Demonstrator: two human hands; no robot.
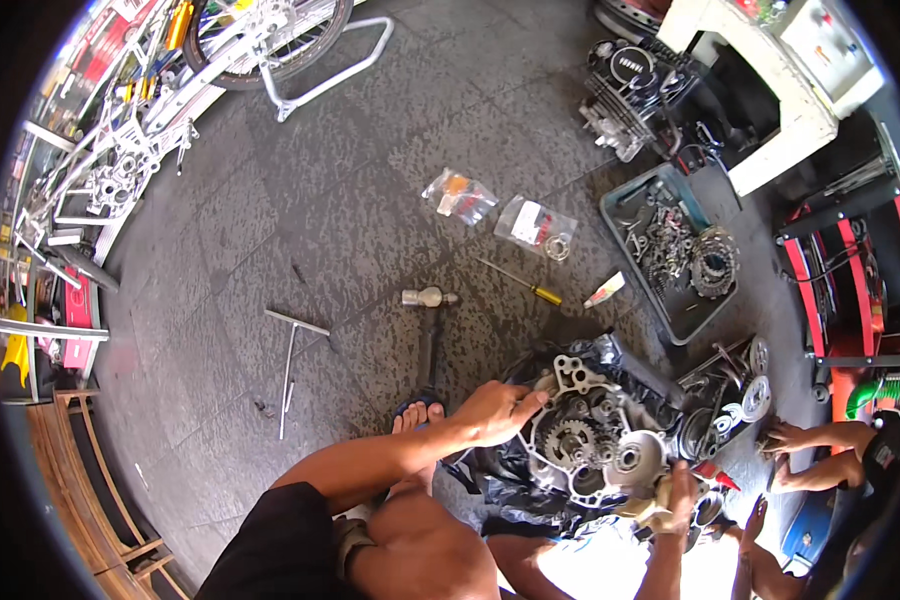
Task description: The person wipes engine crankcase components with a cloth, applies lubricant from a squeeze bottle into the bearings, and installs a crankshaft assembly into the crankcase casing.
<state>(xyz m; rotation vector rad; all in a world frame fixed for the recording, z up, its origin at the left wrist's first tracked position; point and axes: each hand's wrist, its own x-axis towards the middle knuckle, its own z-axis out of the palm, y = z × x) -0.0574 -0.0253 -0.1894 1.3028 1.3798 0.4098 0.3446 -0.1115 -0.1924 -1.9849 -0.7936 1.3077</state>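
An open engine crankcase half, silver-grey with gears showing inside, rests on black plastic sheeting in front of me. My left hand is closed on its upper left edge, thumb on the rim. At the lower right side of the case, my right hand is closed round a beige, cloth-like thing, partly hidden by the fingers. A pointed red tip shows just beside that hand.
A ball-peen hammer, T-handle wrench, yellow-handled screwdriver, small tube and plastic parts bags lie on the floor. Right stand a parts tray, another engine and other people's hands. A motorcycle frame is far left.
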